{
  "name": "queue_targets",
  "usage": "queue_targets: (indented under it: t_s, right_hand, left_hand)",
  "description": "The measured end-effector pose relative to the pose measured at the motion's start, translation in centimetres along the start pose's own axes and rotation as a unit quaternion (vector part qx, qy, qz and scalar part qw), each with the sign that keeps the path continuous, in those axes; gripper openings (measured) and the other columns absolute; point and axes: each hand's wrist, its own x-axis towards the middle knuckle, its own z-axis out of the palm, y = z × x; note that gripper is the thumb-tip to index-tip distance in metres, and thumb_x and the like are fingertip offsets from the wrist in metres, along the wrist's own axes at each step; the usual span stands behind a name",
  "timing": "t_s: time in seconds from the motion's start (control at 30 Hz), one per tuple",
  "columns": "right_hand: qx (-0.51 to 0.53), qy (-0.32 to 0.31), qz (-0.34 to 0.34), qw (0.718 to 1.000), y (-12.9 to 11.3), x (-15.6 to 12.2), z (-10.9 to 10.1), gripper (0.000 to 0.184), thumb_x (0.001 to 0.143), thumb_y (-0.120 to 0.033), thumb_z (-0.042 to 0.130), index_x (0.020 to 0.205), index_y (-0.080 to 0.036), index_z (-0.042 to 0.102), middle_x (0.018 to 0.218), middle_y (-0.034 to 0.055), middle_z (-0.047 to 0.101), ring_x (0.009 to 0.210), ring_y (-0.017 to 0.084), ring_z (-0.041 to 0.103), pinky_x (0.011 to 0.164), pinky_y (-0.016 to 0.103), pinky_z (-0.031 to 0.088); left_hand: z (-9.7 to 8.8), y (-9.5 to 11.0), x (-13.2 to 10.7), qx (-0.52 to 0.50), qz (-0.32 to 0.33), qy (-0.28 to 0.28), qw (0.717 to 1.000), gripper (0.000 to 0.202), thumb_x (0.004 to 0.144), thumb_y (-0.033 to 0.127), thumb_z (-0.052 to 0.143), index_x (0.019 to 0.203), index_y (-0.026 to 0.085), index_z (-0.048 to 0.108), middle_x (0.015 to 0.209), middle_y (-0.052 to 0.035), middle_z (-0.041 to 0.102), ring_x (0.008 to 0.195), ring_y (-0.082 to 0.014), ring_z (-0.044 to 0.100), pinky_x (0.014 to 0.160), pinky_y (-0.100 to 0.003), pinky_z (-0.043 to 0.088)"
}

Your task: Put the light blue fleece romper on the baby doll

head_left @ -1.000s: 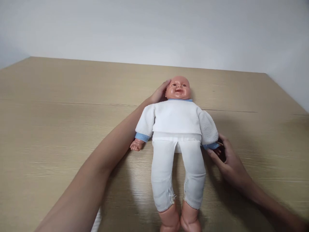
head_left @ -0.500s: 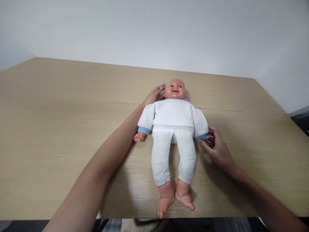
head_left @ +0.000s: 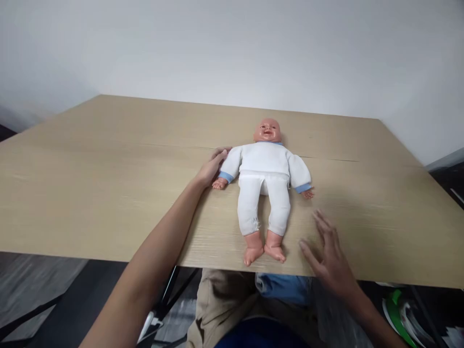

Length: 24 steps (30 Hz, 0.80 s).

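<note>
A baby doll [head_left: 265, 159] in a white top and white trousers with blue cuffs lies on its back on the wooden table [head_left: 108, 193], its bare feet toward me. My left hand [head_left: 214, 166] rests beside the doll's sleeve at the left, fingers stretched out behind that arm; their tips are partly hidden. Apart from the doll, my right hand [head_left: 328, 256] hovers near the table's front edge, to the right of the feet, with fingers spread and nothing in them.
Behind the table rises a pale wall [head_left: 232, 48]. Folded blue cloth, perhaps denim, [head_left: 284, 287] lies on my lap below the front edge. Rolls of tape, one green [head_left: 397, 314], are at the lower right under the table level.
My right hand has let go of the doll's hand and drawn back toward me. My left hand has slid from beside the head down to the sleeve. The view has tilted down.
</note>
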Motion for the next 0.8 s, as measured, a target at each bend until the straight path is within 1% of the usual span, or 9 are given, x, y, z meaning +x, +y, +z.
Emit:
queue_targets:
  t_s: [0.17,0.27,0.37,0.43,0.5,0.57,0.63,0.7,0.8]
  right_hand:
    - [-0.015,0.123,-0.023,0.992,-0.4,-9.8,0.7,0.03,0.11,-0.026,0.067,0.139,-0.036,0.067,0.147,0.0124,0.072,0.138,0.04,0.073,0.115,0.073,0.062]
    - [-0.033,0.185,-0.052,0.981,2.2,-13.7,2.7,0.021,0.104,-0.019,0.072,0.114,-0.035,0.064,0.118,0.0076,0.073,0.107,0.036,0.079,0.093,0.062,0.069]
    - [-0.035,0.197,-0.028,0.979,6.0,-15.7,5.0,0.015,0.106,-0.025,0.073,0.11,-0.034,0.061,0.111,0.0077,0.073,0.102,0.036,0.078,0.09,0.063,0.069]
    - [-0.004,0.168,0.058,0.984,8.6,-16.2,6.5,0.013,0.108,-0.042,0.071,0.113,-0.033,0.064,0.118,0.0112,0.075,0.115,0.04,0.078,0.102,0.07,0.066]
    - [0.049,0.133,0.195,0.97,11.0,-16.2,7.7,0.04,0.104,-0.068,0.069,0.117,-0.03,0.066,0.123,0.0145,0.076,0.124,0.044,0.075,0.113,0.073,0.06]
    - [0.073,0.107,0.259,0.957,12.8,-16.1,8.6,0.062,0.098,-0.088,0.061,0.115,-0.028,0.068,0.117,0.016,0.078,0.117,0.046,0.077,0.107,0.073,0.063]
    - [0.099,0.068,0.288,0.95,13.9,-16.3,9.3,0.077,0.092,-0.1,0.056,0.11,-0.027,0.073,0.111,0.0154,0.081,0.111,0.045,0.08,0.101,0.07,0.066]
    - [0.124,0.032,0.306,0.943,14.2,-16.6,9.8,0.086,0.087,-0.106,0.054,0.108,-0.027,0.079,0.112,0.0153,0.084,0.119,0.045,0.081,0.107,0.068,0.065]
    - [0.15,0.001,0.33,0.932,13.8,-17.2,10.3,0.091,0.085,-0.107,0.055,0.113,-0.027,0.085,0.123,0.0164,0.086,0.137,0.045,0.076,0.122,0.067,0.057]
  left_hand:
    - [-0.1,3.0,-5.4,0.091,-0.049,0.132,0.986,0.026,0.099,0.046,0.079,0.109,0.024,0.069,0.137,-0.0137,0.078,0.142,-0.0382,0.071,0.122,-0.054,0.061]
    - [3.0,5.3,-11.5,0.112,0.109,0.199,0.967,0.024,0.108,0.052,0.068,0.113,0.028,0.068,0.146,-0.0083,0.075,0.157,-0.0322,0.059,0.135,-0.047,0.049]
    - [7.6,5.4,-19.2,0.124,0.236,0.233,0.935,0.019,0.115,0.047,0.057,0.116,0.03,0.065,0.137,-0.0081,0.076,0.145,-0.0283,0.068,0.132,-0.049,0.053]
    - [10.0,2.9,-23.9,0.14,0.293,0.236,0.916,0.016,0.115,0.045,0.057,0.117,0.033,0.067,0.132,-0.0087,0.076,0.136,-0.0306,0.073,0.13,-0.059,0.055]
    - [11.1,-1.5,-27.8,0.169,0.366,0.178,0.898,0.011,0.106,0.038,0.067,0.116,0.04,0.072,0.116,-0.0066,0.081,0.118,-0.0345,0.08,0.116,-0.068,0.063]
    - [10.8,-6.8,-30.6,0.175,0.45,-0.043,0.875,0.005,0.095,0.04,0.073,0.095,0.044,0.073,0.089,-0.0016,0.08,0.08,-0.0315,0.08,0.089,-0.067,0.07]
    - [9.6,-11.8,-32.7,0.239,0.361,-0.3,0.85,0.003,0.09,0.045,0.075,0.092,0.043,0.076,0.092,-0.0038,0.083,0.08,-0.0331,0.082,0.087,-0.068,0.072]
    - [8.1,-15.7,-34.1,0.286,0.249,-0.324,0.867,0.024,0.094,0.041,0.068,0.115,0.041,0.079,0.112,-0.0122,0.086,0.101,-0.0396,0.085,0.094,-0.072,0.072]
    - [6.2,-18.8,-35.4,0.33,0.139,-0.249,0.9,0.058,0.101,0.047,0.069,0.156,0.032,0.062,0.158,-0.0235,0.069,0.145,-0.0469,0.071,0.12,-0.078,0.06]
